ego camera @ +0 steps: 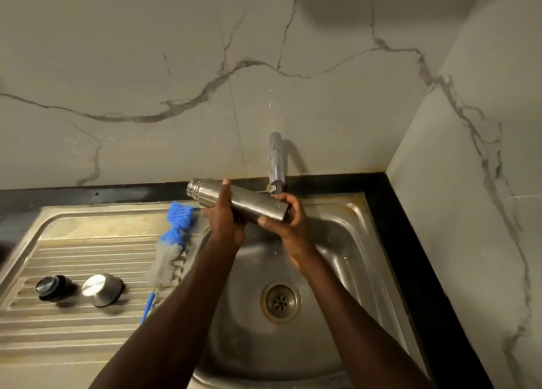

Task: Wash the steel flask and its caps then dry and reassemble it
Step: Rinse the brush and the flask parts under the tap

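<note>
Now, step: I am rinsing the outside of the long shiny steel flask (237, 202) under the silver tap (276, 162); I think washing is only part done.
Flask: it lies sideways above the back edge of the steel sink bowl (346, 242), open mouth to the left.
Left hand (224, 221): wrapped round the flask near its neck.
Right hand (289, 221): fingers curled round the flask's bottom end.
Caps: the round black inner cap (52, 287) and the shiny steel cup cap (102, 289) sit on the ridged drainboard (73, 324), near its left edge.
Brush: the blue and grey bottle brush (173, 242) lies on the drainboard's right edge.
Next: I think I should turn the flask so water reaches every side, holding tight because it looks slippery.
</note>
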